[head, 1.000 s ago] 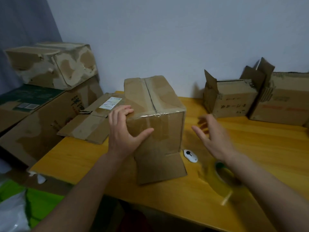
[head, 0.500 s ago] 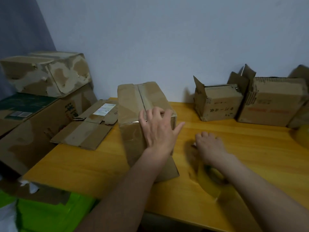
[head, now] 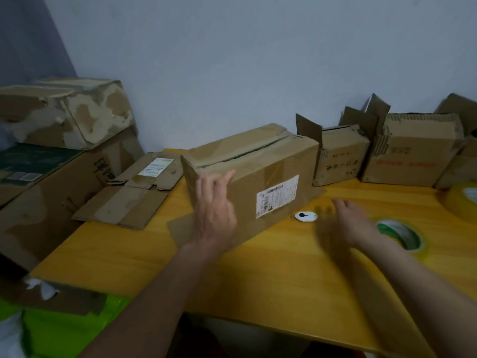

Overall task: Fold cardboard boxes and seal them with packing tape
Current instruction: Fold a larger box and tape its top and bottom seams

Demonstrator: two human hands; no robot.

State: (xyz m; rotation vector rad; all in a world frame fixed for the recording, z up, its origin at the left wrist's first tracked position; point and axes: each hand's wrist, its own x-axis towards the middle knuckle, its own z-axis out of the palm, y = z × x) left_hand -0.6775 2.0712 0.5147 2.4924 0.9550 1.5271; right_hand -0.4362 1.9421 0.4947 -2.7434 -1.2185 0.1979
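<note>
A: Where do we have the box?

B: On the table, lying long side down, its white label facing us and its top seam split open. A loose flap lies flat under its near end.

A: And our hands?

B: Our left hand lies flat against the box's near end, fingers straight, gripping nothing. Our right hand hangs spread wide just right of the box, blurred, holding nothing.

A: Tape?

B: One roll lies right of the box, beside our right wrist. A small white cutter sits by the box's front side. Two smaller boxes stand behind the box's far end.
</note>
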